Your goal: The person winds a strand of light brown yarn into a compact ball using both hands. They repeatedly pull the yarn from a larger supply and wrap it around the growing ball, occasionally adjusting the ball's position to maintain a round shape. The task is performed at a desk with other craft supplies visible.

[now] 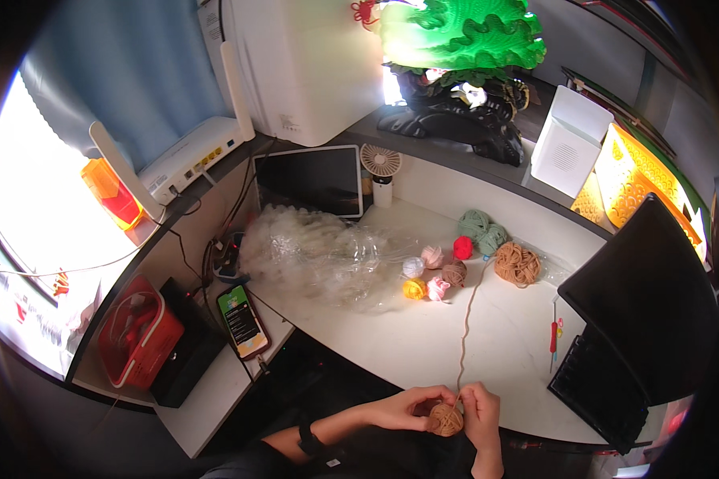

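Near the desk's front edge my left hand (412,409) holds a small ball of tan yarn (446,420) between thumb and fingers. Close on its right, my right hand (480,414) pinches the yarn strand (466,335) just above the ball. That strand runs up across the white desk to a looser brown yarn bundle (517,264). Left of the bundle lie green yarn balls (474,225) and a red one (462,247). Several smaller balls sit nearby, among them a yellow (414,288), a white (413,267) and a brown one (454,273).
Clear plastic bags of white fluffy filling (317,257) cover the desk's left part. Behind stand a tablet (311,179) and a small fan (381,170). A phone (244,323) and red basket (138,341) are at left. At right lie a red-handled tool (553,337), a keyboard (599,389) and a monitor (647,299).
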A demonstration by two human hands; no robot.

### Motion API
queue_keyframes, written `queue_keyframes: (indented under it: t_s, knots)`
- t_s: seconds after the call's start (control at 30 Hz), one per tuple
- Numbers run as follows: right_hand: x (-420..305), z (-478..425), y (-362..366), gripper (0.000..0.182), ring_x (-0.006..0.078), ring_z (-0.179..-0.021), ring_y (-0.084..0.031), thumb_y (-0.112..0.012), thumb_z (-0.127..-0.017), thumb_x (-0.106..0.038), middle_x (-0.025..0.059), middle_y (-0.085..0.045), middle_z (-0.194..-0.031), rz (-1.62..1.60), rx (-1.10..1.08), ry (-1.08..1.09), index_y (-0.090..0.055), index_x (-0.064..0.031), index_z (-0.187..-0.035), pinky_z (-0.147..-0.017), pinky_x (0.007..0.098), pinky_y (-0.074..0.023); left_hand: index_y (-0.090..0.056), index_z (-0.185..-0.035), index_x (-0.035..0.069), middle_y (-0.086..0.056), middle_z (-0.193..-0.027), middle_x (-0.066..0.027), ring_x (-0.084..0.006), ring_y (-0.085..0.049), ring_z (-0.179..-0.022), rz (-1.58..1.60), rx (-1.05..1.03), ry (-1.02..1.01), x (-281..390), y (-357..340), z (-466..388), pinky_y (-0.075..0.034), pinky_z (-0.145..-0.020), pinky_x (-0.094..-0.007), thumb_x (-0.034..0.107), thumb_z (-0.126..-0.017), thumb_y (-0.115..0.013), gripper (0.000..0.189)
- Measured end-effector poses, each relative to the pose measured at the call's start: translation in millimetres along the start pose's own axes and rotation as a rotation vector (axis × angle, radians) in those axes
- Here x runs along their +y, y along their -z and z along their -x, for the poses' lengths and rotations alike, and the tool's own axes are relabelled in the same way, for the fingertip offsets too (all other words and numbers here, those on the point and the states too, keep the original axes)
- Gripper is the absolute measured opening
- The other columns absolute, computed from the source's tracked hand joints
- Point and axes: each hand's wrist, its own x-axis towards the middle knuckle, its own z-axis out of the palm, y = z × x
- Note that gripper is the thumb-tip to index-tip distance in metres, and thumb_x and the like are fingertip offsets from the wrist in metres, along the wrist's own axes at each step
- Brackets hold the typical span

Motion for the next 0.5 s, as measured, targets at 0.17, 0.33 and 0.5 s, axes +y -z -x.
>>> queue_keyframes:
  t_s: [0.17, 0.33, 0.5]
  knots:
    - [9.1, 11.8, -7.8, 0.008, 0.0257, -0.054, -0.057, -0.054, -0.077, -0.008, 0.0115, -0.055, -0.061, 0.35, -0.196, 0.119, -0.053, -0.0014, -0.073, -0.048, 0.0326, -0.0423, -0.042, -0.106, 0.003, -0.046, -0.099, -0.0028, -0.0087, -0.049, -0.082, 0.044, 0.275, -0.084, 9.2, 2.4, -2.5, -0.042, -0.069, -0.0219, 0.004, -0.073, -0.057, 0.035]
    - [-30.3, 11.3, -2.5, 0.007, 0.0268, -0.053, -0.056, -0.055, -0.076, -0.006, 0.0096, -0.056, -0.06, 0.175, -0.158, 0.326, -0.053, -0.0012, -0.071, -0.048, 0.0333, -0.042, -0.046, -0.1, 0.003, -0.048, -0.09, -0.0017, -0.0087, -0.047, -0.072, -0.527, 0.281, -0.124, 8.2, 3.7, -2.4, -0.042, -0.063, -0.0215, 0.008, -0.069, -0.059, 0.034]
    - [-15.9, 8.5, -2.6, 0.006, 0.0259, -0.053, -0.056, -0.053, -0.077, -0.004, 0.0128, -0.056, -0.061, 0.129, 0.07, 0.078, -0.053, -0.0011, -0.071, -0.048, 0.0309, -0.0403, -0.04, -0.11, 0.003, -0.045, -0.107, -0.0081, -0.0137, -0.049, -0.091, 0.052, -0.092, 0.054, 8.3, -0.7, 6.5, -0.043, -0.076, -0.0268, 0.006, -0.072, -0.052, 0.04]
